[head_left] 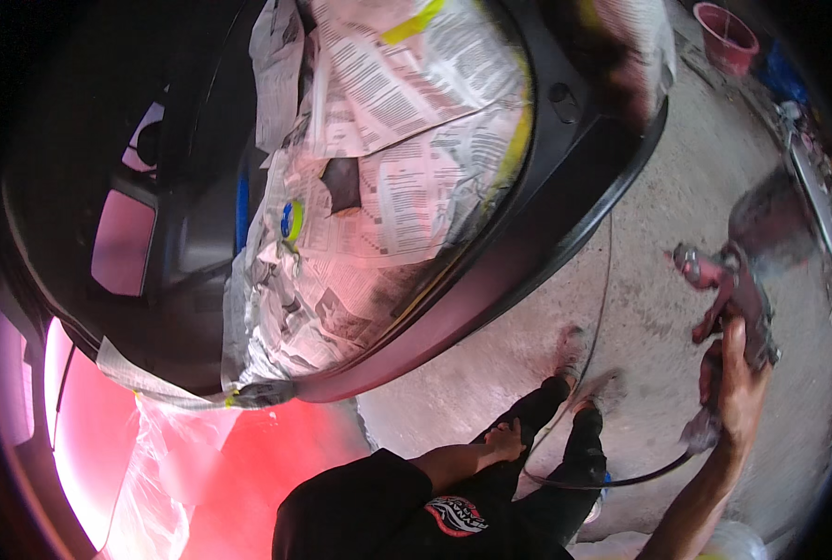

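On the right, my right hand is closed round the handle of a paint-stained spray gun. A dark, blurred cup sits at the gun's upper right. From below the handle a black air hose curves left toward my legs. My left hand lies low against my thigh with its fingers curled in; what they hold, if anything, is hidden. Ahead is a dark car body panel with a curved edge, apart from both hands. Newspaper masking covers the area inside that edge, with yellow tape along its border.
A roll of green tape rests on the newspaper. Clear plastic sheeting hangs over a bright red panel at lower left. The hose's thin line crosses the concrete floor. A pink tub and clutter line the far right.
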`<state>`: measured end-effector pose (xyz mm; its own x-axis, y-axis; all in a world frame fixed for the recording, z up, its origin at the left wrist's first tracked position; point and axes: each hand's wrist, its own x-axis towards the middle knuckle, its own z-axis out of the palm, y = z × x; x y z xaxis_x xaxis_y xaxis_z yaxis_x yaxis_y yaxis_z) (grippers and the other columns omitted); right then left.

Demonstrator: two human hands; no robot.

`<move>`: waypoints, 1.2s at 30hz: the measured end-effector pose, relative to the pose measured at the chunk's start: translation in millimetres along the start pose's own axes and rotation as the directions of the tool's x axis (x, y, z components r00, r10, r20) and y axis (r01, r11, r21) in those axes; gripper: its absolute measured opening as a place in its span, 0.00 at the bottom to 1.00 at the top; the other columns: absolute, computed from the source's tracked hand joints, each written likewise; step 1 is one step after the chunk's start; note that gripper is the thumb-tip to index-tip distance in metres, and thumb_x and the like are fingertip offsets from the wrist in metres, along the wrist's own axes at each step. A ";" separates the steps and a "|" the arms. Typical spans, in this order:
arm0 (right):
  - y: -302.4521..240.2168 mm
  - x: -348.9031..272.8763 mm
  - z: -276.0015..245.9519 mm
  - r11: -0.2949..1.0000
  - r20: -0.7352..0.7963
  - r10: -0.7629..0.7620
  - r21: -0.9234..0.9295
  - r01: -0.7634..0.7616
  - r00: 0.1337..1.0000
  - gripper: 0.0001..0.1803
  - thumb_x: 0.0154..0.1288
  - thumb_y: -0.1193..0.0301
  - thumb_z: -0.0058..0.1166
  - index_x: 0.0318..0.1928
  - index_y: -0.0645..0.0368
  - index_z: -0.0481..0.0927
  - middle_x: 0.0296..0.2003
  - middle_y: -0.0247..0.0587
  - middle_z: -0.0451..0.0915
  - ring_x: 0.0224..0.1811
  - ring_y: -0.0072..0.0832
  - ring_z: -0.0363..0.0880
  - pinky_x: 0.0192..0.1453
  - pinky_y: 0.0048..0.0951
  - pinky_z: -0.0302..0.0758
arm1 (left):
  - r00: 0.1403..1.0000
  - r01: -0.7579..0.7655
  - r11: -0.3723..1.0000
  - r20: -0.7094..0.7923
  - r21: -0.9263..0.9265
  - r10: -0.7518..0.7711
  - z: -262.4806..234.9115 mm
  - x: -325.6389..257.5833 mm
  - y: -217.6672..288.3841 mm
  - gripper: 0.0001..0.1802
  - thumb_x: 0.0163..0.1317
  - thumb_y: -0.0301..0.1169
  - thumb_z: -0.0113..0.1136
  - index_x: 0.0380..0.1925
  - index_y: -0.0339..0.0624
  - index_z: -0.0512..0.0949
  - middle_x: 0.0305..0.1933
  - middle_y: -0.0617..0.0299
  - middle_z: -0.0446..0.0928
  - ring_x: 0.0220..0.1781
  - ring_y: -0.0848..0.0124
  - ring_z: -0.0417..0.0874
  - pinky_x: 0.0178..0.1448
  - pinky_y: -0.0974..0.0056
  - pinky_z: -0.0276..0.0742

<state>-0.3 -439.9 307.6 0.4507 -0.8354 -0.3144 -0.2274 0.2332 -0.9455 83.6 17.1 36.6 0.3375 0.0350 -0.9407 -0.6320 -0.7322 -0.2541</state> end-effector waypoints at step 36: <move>207.8 0.4 28.9 0.916 0.031 0.120 0.381 -0.122 0.992 0.18 0.69 0.62 0.59 0.47 0.66 0.81 0.23 0.34 0.75 0.29 0.20 0.66 0.34 0.29 0.69 | 0.916 -0.207 0.959 -0.306 0.191 0.259 -79.9 -48.4 64.0 0.48 0.67 0.52 0.55 0.74 0.36 0.45 0.64 0.26 0.64 0.58 0.33 0.75 0.61 0.41 0.74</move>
<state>-22.4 -377.4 108.5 0.4472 -0.7856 -0.4277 0.0657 0.5057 -0.8602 82.5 -85.8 83.8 0.3589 -0.3656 -0.8588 -0.8097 -0.5796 -0.0916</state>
